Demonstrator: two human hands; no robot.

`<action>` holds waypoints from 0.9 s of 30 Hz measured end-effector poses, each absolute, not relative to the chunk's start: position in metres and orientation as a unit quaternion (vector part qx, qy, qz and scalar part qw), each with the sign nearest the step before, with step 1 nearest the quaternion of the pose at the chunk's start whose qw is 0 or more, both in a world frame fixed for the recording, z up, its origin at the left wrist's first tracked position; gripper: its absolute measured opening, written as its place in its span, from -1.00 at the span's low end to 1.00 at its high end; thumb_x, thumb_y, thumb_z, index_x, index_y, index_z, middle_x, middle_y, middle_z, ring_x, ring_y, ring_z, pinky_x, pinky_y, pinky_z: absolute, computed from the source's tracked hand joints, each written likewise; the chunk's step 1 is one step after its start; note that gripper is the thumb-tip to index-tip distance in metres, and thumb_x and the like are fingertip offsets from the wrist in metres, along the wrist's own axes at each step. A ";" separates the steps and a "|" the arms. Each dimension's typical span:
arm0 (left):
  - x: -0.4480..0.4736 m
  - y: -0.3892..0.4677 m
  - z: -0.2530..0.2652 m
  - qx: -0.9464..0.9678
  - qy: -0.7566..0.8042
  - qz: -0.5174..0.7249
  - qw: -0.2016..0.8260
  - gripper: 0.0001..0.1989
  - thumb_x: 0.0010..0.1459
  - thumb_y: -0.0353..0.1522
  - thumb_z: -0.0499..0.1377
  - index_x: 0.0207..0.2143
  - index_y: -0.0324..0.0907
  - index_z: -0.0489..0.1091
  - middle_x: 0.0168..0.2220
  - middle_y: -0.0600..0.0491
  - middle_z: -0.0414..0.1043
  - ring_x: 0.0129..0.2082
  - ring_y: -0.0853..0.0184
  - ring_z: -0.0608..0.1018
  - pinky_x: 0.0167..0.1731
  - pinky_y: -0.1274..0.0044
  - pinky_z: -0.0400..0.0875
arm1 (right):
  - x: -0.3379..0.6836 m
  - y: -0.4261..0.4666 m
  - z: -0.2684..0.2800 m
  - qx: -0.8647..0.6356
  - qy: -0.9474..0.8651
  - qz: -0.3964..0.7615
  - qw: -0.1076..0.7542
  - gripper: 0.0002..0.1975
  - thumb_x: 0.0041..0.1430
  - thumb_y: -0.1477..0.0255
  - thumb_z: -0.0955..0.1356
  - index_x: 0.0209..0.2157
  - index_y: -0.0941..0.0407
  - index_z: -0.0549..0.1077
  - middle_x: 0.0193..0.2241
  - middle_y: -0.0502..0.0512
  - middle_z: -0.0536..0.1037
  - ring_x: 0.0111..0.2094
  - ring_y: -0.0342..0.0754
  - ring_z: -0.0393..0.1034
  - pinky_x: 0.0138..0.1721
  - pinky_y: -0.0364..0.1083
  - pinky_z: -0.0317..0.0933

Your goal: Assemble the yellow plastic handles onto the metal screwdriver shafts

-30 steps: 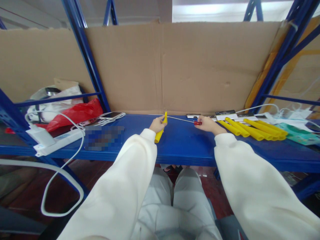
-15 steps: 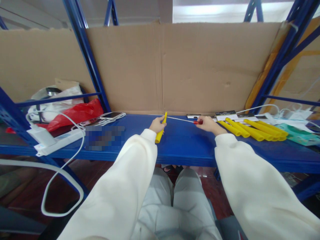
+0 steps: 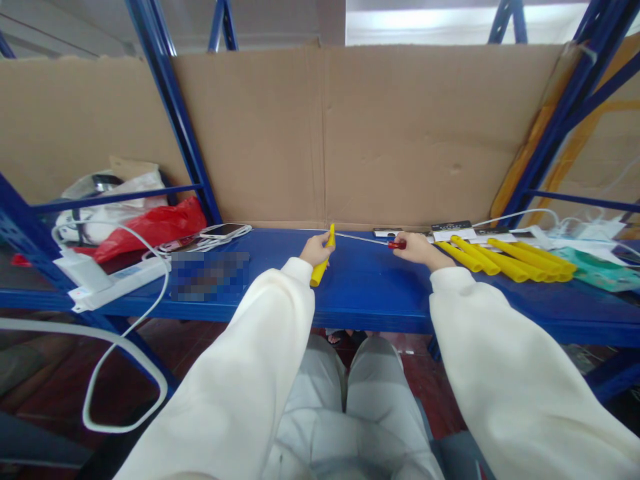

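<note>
My left hand (image 3: 315, 250) is closed around a yellow tube (image 3: 320, 272), which stands tilted with its upper end leaning away from me. In my right hand (image 3: 414, 249) is the red handle of a screwdriver (image 3: 397, 245). Its long thin metal shaft points left, and the tip reaches the upper part of the yellow tube by my left fingers. Whether the tip enters the tube or only touches it, I cannot tell. Several more yellow tubes (image 3: 505, 265) lie side by side to the right of my right hand.
A white power strip (image 3: 125, 280) with a plugged-in adapter and loose cable sits at the left. Behind it are a red bag (image 3: 155, 230) and a phone (image 3: 223, 231). Cardboard (image 3: 390, 133) backs the blue shelf (image 3: 370, 293). A green packet (image 3: 600, 269) lies far right.
Almost nothing differs. The yellow tube has turned slightly in my left hand, and the screwdriver with my right hand has shifted a tiny bit to the right.
</note>
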State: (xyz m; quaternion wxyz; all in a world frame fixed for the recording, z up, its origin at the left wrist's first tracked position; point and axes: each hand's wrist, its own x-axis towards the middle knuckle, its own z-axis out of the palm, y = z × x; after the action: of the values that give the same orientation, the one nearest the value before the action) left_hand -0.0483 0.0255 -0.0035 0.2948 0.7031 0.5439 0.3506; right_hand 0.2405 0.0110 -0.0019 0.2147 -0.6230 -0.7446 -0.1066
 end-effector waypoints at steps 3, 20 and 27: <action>-0.048 0.027 -0.005 0.705 0.543 0.355 0.287 -0.35 0.25 -0.51 0.14 0.39 -0.18 0.20 0.27 -0.20 0.37 -0.60 0.50 0.56 -0.62 0.65 0.46 | 0.241 0.012 -0.002 -0.609 -0.757 -0.085 0.220 -0.93 -0.01 0.44 0.39 -0.40 0.07 0.48 -0.45 0.05 0.60 -0.41 -0.01 0.45 -0.34 -0.12 0.19; -0.046 0.019 0.001 0.704 0.540 0.352 0.298 -0.34 0.25 -0.53 0.13 0.39 -0.17 0.19 0.33 -0.21 0.29 -0.59 0.51 0.56 -0.63 0.66 0.47 | 0.243 0.014 -0.002 -0.631 -0.742 -0.087 0.209 -0.91 -0.02 0.46 0.39 -0.39 0.09 0.53 -0.42 0.09 0.62 -0.36 0.02 0.48 -0.28 -0.10 0.24; -0.046 0.017 0.001 0.706 0.538 0.352 0.297 -0.35 0.26 -0.53 0.13 0.39 -0.20 0.20 0.33 -0.20 0.28 -0.68 0.59 0.47 -0.68 0.68 0.42 | 0.245 0.018 -0.006 -0.603 -0.762 -0.052 0.230 -0.97 -0.03 0.46 0.39 -0.45 0.09 0.48 -0.49 0.04 0.58 -0.44 -0.06 0.42 -0.36 -0.15 0.22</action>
State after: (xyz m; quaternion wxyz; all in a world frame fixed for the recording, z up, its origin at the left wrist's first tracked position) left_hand -0.0457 0.0175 0.0011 0.2970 0.7058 0.5383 0.3520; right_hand 0.2448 0.0176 -0.0061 0.2302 -0.6030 -0.7620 -0.0523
